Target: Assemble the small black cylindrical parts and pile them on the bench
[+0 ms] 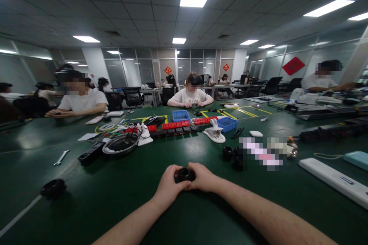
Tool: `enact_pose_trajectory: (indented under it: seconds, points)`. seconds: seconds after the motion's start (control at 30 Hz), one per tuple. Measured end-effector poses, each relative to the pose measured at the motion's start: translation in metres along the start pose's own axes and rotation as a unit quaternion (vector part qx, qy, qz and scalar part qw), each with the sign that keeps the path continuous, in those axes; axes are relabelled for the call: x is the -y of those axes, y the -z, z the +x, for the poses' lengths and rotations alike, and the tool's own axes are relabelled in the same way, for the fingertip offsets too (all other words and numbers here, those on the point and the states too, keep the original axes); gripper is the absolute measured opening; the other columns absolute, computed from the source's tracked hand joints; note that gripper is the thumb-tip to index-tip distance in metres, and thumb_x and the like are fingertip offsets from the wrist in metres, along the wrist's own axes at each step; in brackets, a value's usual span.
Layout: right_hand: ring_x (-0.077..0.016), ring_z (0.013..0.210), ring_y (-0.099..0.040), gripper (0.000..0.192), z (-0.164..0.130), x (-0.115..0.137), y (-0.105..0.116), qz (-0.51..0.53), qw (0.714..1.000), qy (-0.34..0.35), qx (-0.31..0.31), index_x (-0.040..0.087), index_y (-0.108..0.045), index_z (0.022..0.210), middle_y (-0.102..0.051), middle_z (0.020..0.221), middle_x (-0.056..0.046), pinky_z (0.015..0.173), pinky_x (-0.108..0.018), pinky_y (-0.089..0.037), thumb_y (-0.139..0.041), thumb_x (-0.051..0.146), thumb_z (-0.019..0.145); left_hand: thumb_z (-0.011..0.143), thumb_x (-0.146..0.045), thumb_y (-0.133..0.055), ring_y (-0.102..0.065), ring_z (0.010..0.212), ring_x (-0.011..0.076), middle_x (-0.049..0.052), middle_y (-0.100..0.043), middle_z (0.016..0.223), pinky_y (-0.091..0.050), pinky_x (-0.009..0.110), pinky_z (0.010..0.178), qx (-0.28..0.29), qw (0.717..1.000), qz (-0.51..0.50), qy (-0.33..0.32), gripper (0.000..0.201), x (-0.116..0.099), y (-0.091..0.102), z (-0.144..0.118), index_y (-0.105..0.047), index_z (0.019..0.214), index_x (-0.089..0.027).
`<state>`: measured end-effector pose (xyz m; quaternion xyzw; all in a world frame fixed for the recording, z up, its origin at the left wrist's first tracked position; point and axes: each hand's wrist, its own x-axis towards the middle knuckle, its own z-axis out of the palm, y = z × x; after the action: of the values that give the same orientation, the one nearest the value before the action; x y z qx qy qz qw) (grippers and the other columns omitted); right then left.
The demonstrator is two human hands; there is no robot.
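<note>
Centrally, hands (185,180) around black part (185,175) (open table (115,199))

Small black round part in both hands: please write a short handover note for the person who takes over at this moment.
Left hand: gripping the small black round part from its left side.
Right hand: gripping the same part from the right.
The part is held just above the green table.
Similar black parts lie ahead to the right; another black piece lies far left.
Done and left: cannot tell from this view.
</note>
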<state>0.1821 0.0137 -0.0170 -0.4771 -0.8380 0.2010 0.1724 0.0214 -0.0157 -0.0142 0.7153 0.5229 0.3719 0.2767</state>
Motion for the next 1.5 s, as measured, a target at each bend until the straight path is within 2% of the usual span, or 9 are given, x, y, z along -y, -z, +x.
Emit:
enact_pose_trajectory:
  seconds: [0.17, 0.27, 0.4, 0.47, 0.57, 0.87, 1.5]
  points:
    - [-0.0155, 0.064, -0.048, 0.040, -0.001, 0.011, -0.009, -0.100, 0.992, -0.029, -0.072, 0.016, -0.048, 0.075, -0.054, 0.072, -0.002, 0.052, -0.024, -0.030, -0.060, 0.050, 0.057, 0.056, -0.026, -0.066, -0.051, 0.078, 0.0197, 0.003, -0.053, 0.083, -0.040, 0.031, 0.069, -0.036, 0.999, 0.017, 0.026, 0.032, -0.004, -0.002, 0.000, -0.054, 0.083, -0.016]
    - [-0.0194, 0.070, -0.050, 0.045, -0.003, 0.016, -0.006, -0.115, 0.990, -0.017, -0.084, 0.016, -0.050, 0.077, -0.054, 0.075, -0.005, 0.059, -0.028, -0.034, -0.058, 0.055, 0.056, 0.056, -0.028, -0.066, -0.051, 0.078, 0.0197, 0.003, -0.053, 0.083, -0.040, 0.031, 0.069, -0.026, 0.999, 0.020, 0.018, 0.032, -0.003, 0.000, 0.003, -0.054, 0.083, -0.016]
    - [-0.0204, 0.080, -0.050, 0.055, -0.004, 0.012, 0.004, -0.015, 0.997, 0.066, -0.035, 0.017, -0.051, 0.094, -0.055, 0.089, -0.005, 0.068, -0.030, -0.037, -0.063, 0.052, 0.053, 0.057, -0.027, -0.066, -0.050, 0.076, 0.0180, 0.002, -0.053, 0.081, -0.039, 0.028, 0.067, 0.022, 1.000, 0.003, -0.012, 0.031, 0.002, 0.005, 0.007, -0.055, 0.084, -0.017]
    - [-0.0193, 0.084, -0.050, 0.053, -0.003, 0.006, 0.009, 0.044, 0.993, 0.108, 0.003, 0.020, -0.050, 0.102, -0.054, 0.094, -0.004, 0.072, -0.029, -0.037, -0.065, 0.043, 0.057, 0.058, -0.026, -0.066, -0.049, 0.076, 0.0175, 0.002, -0.053, 0.083, -0.039, 0.027, 0.066, 0.046, 0.999, -0.011, -0.021, 0.031, 0.003, 0.008, 0.008, -0.056, 0.086, -0.017]
    - [-0.0183, 0.085, -0.050, 0.046, 0.000, -0.002, 0.013, 0.094, 0.986, 0.129, 0.046, 0.019, -0.051, 0.103, -0.055, 0.094, -0.003, 0.072, -0.028, -0.038, -0.065, 0.033, 0.061, 0.056, -0.028, -0.068, -0.049, 0.078, 0.0177, 0.002, -0.053, 0.086, -0.039, 0.026, 0.066, 0.070, 0.997, -0.025, -0.020, 0.036, 0.003, 0.011, 0.010, -0.056, 0.089, -0.018]
    - [-0.0162, 0.079, -0.049, 0.034, 0.004, -0.003, 0.021, 0.136, 0.979, 0.115, 0.102, 0.015, -0.054, 0.092, -0.053, 0.085, -0.001, 0.069, -0.025, -0.038, -0.065, 0.021, 0.060, 0.057, -0.029, -0.066, -0.050, 0.078, 0.0184, 0.002, -0.053, 0.088, -0.039, 0.026, 0.065, 0.087, 0.996, -0.029, -0.020, 0.038, 0.003, 0.013, 0.010, -0.056, 0.093, -0.019]
    - [-0.0151, 0.075, -0.048, 0.032, 0.004, -0.003, 0.014, 0.153, 0.981, 0.077, 0.089, 0.014, -0.056, 0.088, -0.052, 0.080, 0.000, 0.065, -0.025, -0.037, -0.066, 0.020, 0.058, 0.061, -0.030, -0.065, -0.049, 0.070, 0.0141, 0.002, -0.052, 0.089, -0.037, 0.021, 0.055, 0.109, 0.992, -0.028, -0.053, 0.041, 0.005, 0.021, 0.008, -0.055, 0.099, -0.019]
